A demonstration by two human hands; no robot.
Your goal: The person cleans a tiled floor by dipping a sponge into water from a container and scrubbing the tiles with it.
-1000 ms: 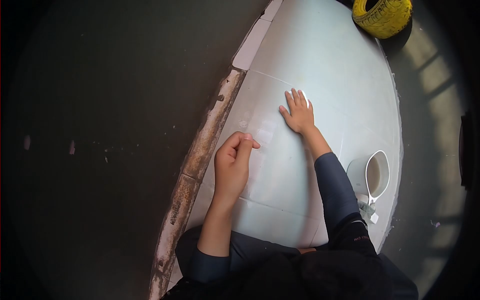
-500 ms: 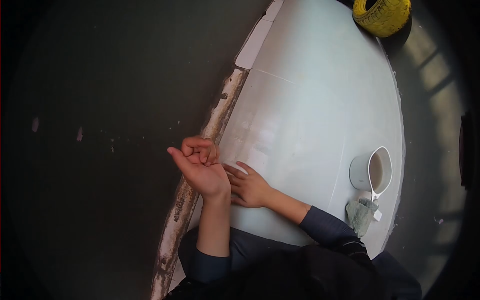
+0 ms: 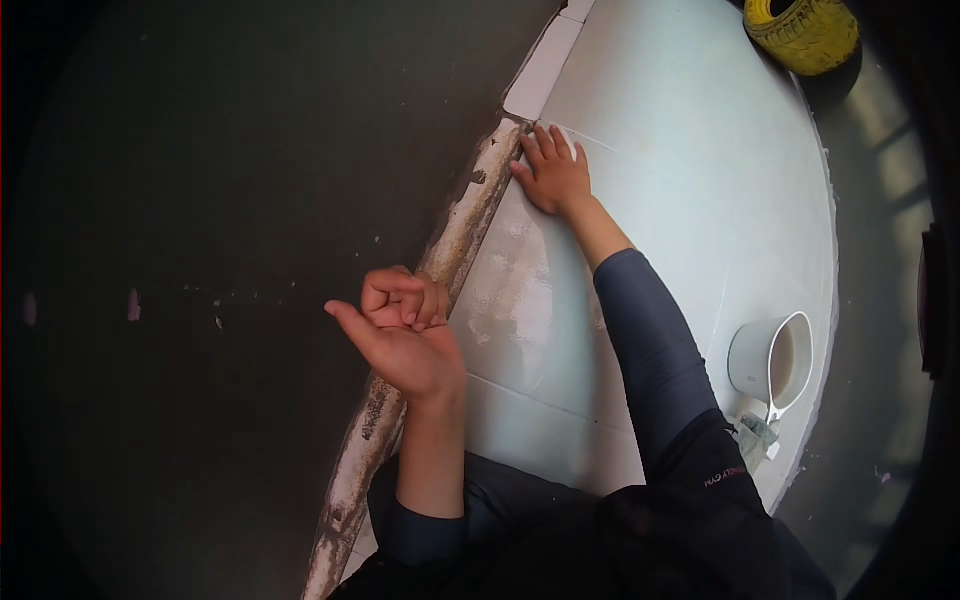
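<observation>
My left hand (image 3: 410,335) hovers over the stained edging, palm up, with its fingers loosely curled inward and its thumb stretched out; its visible palm holds nothing. Farther up, my right hand (image 3: 558,175) lies palm down with fingers spread on the pale tiled surface (image 3: 690,170), close beside the edging (image 3: 460,230). Whether anything is under the right palm is hidden. A wet, whitish smear shows on the tiles between the two hands.
A white handled cup (image 3: 755,358) of cloudy liquid stands at the right. Beside its handle lies a grey-green cloth (image 3: 755,440), partly behind my right sleeve. A yellow tyre (image 3: 810,38) is at the upper right. Dark floor (image 3: 200,180) stretches along the left.
My left hand has gone left and turned palm up. My right hand swept down beside it, then moved up along the edging. The view has shifted slightly.
</observation>
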